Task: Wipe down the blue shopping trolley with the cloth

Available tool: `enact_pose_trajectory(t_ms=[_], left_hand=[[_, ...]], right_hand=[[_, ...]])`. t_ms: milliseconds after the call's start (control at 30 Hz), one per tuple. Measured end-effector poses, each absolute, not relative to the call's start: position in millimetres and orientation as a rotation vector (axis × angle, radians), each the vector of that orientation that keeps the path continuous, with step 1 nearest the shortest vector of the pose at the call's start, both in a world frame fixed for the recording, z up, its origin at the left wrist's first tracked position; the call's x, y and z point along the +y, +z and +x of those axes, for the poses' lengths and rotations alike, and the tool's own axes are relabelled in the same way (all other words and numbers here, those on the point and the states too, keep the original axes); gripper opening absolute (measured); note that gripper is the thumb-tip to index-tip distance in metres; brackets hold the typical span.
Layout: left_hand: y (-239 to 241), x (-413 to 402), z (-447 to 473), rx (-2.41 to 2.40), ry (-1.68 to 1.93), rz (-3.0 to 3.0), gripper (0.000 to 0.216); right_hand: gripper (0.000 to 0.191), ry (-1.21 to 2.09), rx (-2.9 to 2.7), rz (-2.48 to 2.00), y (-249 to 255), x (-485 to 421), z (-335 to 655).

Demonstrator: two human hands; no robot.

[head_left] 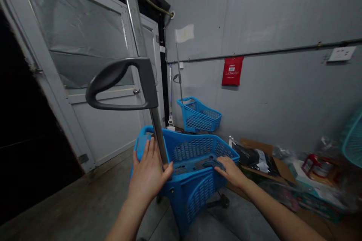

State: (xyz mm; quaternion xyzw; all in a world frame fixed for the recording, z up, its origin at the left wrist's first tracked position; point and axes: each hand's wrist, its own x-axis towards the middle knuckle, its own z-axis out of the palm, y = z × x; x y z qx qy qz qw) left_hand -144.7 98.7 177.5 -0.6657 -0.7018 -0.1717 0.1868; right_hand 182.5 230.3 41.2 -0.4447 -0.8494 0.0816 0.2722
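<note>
A person's 2 bare hands rest on a blue trolley basket that stands on a grey floor, seen from above.

The left hand lies flat on the basket's rear rim. Its fingers are straight and spread, pointing away from the person, so it is not closed on anything. The thumb touches the foot of a metal pole, which rises just right of the fingers. At the top of the pole, well above the hand, is a grey loop handle.

The right hand sits on the basket's far side rim. Its fingertips lie on a folded dark carry handle inside the basket. Whether they close around it cannot be told. The open basket lies between the 2 hands. A black wheel shows below the right wrist.

Beyond the hands, against the grey wall, stands a second blue basket with its own upright pole. A red pouch hangs on the wall above and right of it, under a thin conduit, with a white socket further right. A white glazed door stands left of the left hand. To the right of the right hand, flattened cardboard holds black plastic bags and blurred clutter.
</note>
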Motion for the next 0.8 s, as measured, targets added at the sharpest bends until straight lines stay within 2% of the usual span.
enact_pose_trajectory(t_ms=[100,200,333,467,567,667,800], left_hand=[[179,100,-155,-1.948,-0.494,-1.881,0.081],[179,105,-163,-1.932,-0.508,-1.897,0.082],[176,118,-173,-1.906,-0.507,-1.937,0.082],[173,122,-178,-1.882,-0.483,-1.915,0.081],[172,119,-180,-1.903,-0.467,-1.821,0.077],[172,116,-184,-1.912,-0.463,-1.759,0.078],[173,115,-194,-1.909,-0.454,-1.738,0.080]], right_hand=[[0.043,0.122,-2.189,-1.380,28,243,219],[0.041,0.018,-2.117,-1.449,29,237,208],[0.036,0.064,-2.201,-1.303,51,196,124],[0.044,0.227,-2.261,-0.967,82,150,32],[0.045,0.240,-2.288,-0.873,93,138,5],[0.037,0.190,-2.331,-0.955,83,149,21],[0.029,0.062,-2.344,-1.152,52,179,93]])
